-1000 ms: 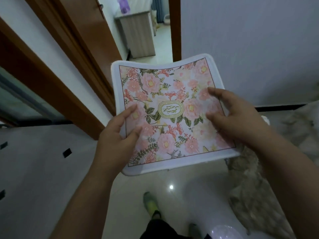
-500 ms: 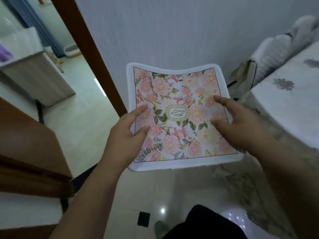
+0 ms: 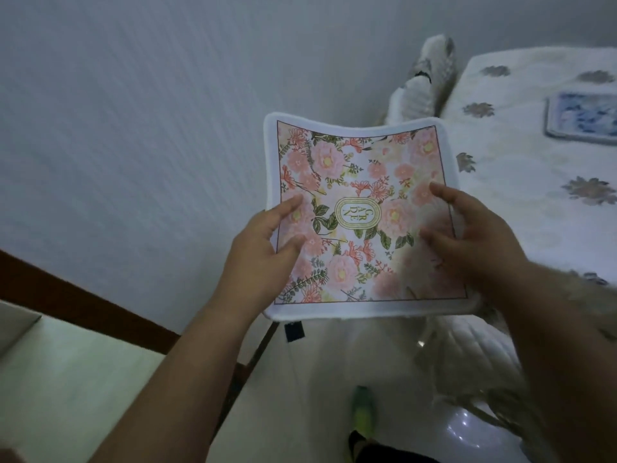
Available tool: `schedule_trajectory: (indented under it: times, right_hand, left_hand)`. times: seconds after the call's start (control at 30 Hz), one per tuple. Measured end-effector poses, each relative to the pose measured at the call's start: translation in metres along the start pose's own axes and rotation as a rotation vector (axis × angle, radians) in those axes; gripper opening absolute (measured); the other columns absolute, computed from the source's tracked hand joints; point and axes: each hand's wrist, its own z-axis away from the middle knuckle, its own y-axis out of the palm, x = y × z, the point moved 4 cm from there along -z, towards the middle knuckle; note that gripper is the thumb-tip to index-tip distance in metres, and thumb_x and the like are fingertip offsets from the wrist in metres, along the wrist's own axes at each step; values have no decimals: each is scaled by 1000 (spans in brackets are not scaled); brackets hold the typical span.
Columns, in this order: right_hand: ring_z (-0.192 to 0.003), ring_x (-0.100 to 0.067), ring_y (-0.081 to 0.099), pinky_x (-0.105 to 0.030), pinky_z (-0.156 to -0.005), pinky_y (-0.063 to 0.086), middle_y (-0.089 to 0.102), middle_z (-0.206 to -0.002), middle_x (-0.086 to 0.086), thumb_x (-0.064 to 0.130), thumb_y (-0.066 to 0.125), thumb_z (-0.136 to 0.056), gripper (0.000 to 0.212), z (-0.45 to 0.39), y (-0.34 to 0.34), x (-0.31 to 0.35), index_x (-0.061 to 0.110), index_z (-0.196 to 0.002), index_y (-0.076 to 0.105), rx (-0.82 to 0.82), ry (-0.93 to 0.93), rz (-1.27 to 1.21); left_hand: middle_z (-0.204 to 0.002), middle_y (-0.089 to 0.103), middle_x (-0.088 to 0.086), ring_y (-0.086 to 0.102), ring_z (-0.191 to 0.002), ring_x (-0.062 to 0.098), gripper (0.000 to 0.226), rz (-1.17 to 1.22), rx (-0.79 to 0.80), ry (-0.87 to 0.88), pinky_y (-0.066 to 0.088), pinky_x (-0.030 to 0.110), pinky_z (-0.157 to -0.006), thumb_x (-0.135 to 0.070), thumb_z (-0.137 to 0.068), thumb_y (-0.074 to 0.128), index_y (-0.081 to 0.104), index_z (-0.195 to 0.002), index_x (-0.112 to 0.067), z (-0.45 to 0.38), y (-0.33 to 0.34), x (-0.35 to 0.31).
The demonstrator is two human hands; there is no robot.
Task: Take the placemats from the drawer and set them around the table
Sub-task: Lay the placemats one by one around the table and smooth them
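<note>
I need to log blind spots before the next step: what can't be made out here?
All head view:
- Blue-and-white patterned mat on the table's white flowered cloth: cut off by the right edge.
- How many mats lie under the pink floral square placemat: hidden beneath it.
- Right hand: motion-blurred.
- Left hand: fingers hidden beneath the placemat.

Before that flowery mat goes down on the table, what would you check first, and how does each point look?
1. Both hands hold the placemat: ok, left hand and right hand grip opposite sides.
2. Printed side up: ok.
3. Mat flat: not ok, it sags in the middle.
4. Table within reach: ok, close on the right.
5. Free spot: ok, bare cloth beside the blue mat.
6. More mats underneath: cannot tell.
</note>
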Motion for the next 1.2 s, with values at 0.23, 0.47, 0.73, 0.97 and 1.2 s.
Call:
schedule_trajectory:
  times: [0.23, 0.47, 0.73, 0.97, 1.2]
  right_hand:
    - [-123, -27, 54, -42, -101, 50, 51, -143, -2, 21, 72, -89, 65, -96, 21, 26, 37, -146, 46, -54, 49, 11]
    - [-124, -25, 54, -34, -100, 47, 50, -144, -1, 22, 71, -90, 65, -176, 21, 37, 37, -147, 44, -189, 146, 63]
    - [-107, -21, 56, -30, -78, 54, 52, -139, 1, 28, 71, -90, 63, -237, -17, 50, 43, -145, 44, -548, 315, 111]
    - [-128, -24, 51, -41, -103, 47, 48, -148, 1, 28, 71, -90, 64, -249, -36, 37, 37, -147, 44, -785, 442, 108]
    - [-127, -21, 52, -38, -102, 48, 48, -147, 4, 26, 69, -92, 63, -306, -72, -27, 39, -148, 42, -868, 515, 21]
  left_hand:
    - [-130, 52, -27, 50, -121, -11, 52, -63, 55, 97, 37, 15, -105, -22, -96, 69, 56, -139, -48, -127, -9, 3]
    - [-121, 51, -38, 46, -110, -28, 53, -2, 180, 177, 37, 7, -99, -21, -95, 70, 57, -139, -48, -256, 15, 12]
    - [-141, 56, -17, 55, -127, 4, 55, 85, 489, 427, 45, 27, -111, -19, -94, 71, 56, -142, -44, -422, 81, -41]
    - [-137, 61, -18, 60, -126, 7, 57, 130, 752, 553, 49, 43, -109, -24, -91, 73, 55, -137, -53, -503, 160, -87]
    - [-125, 55, -35, 56, -118, -11, 57, 90, 847, 639, 49, 32, -109, -21, -93, 73, 56, -142, -44, -551, 254, -132]
